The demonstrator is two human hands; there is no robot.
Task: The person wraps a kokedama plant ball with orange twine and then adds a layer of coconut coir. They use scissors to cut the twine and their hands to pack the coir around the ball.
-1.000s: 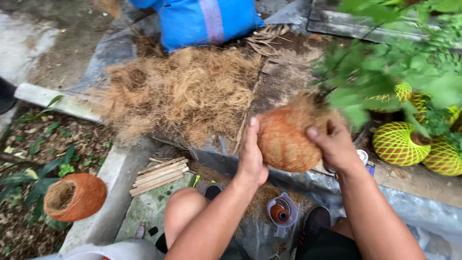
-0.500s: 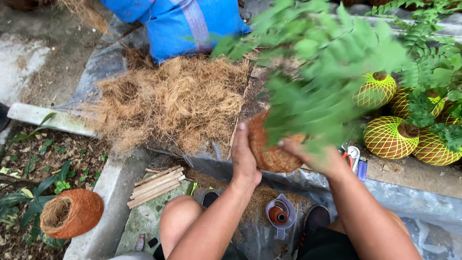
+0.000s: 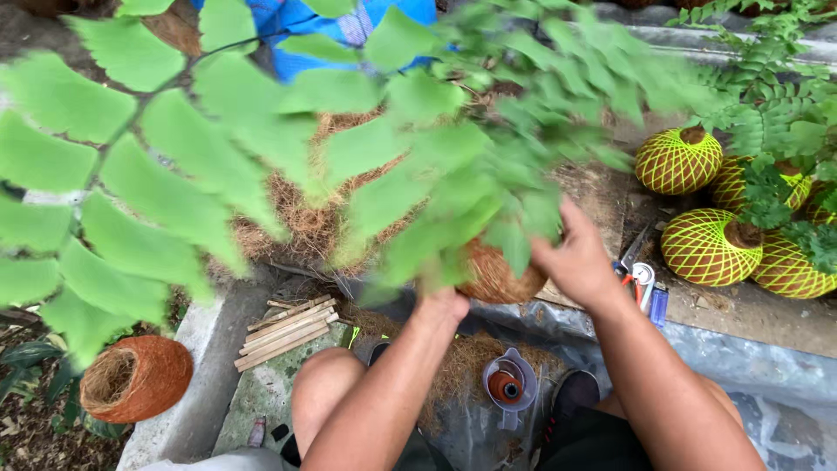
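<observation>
Coir-wrapped brown ball (image 3: 495, 277) sits at the centre of the frame, held between two bare hands above a grey plastic sheet (image 3: 767, 366). Left hand (image 3: 443, 305) presses against the ball from below and to the left; its fingers are hidden behind leaves, so how tightly it closes cannot be told. Right hand (image 3: 580, 259) cups the ball's right side, fingers curled loosely over it with the thumb raised. Large green fern fronds (image 3: 261, 166) rising from the ball fill the upper left and middle of the frame, blurred and close to the camera. Behind them lies a heap of loose brown fibre (image 3: 305, 218), with a blue sack (image 3: 349, 26) at the top. On the right, several balls in yellow-green netting (image 3: 678, 160) stand together, some carrying ferns. Lower left shows a hollow ball of brown twine (image 3: 135, 378) on the ground. Thin wooden sticks (image 3: 288, 327) lie on a concrete ledge nearby. A spool in a clear holder (image 3: 508, 386) sits between the person's knees.
</observation>
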